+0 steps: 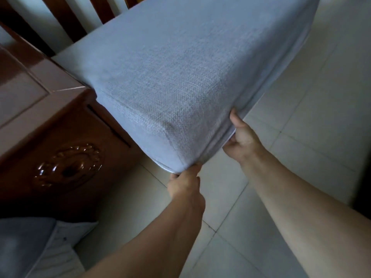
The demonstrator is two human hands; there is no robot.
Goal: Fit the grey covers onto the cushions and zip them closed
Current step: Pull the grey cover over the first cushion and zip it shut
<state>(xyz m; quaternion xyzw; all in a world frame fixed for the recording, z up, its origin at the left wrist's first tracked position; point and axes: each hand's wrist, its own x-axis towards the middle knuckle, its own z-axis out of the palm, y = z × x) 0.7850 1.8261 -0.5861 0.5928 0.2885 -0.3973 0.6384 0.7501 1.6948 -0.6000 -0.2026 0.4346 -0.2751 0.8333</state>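
Observation:
A large cushion in a grey woven cover [180, 77] lies tilted on a wooden sofa, its near corner sticking out over the floor. My left hand [185, 182] pinches the cover's lower edge at that near corner, where a pale seam line runs. My right hand [243, 137] grips the cover's side edge a little further right, thumb on the fabric. Whether the zip under that edge is closed is hidden by the hands and the fold.
The brown wooden sofa arm [40, 93] with a carved round ornament [68, 167] stands left of the cushion. Wooden back slats [70, 19] rise behind. Another grey and white cushion [40, 247] lies at the bottom left. Pale floor tiles [301, 117] spread to the right.

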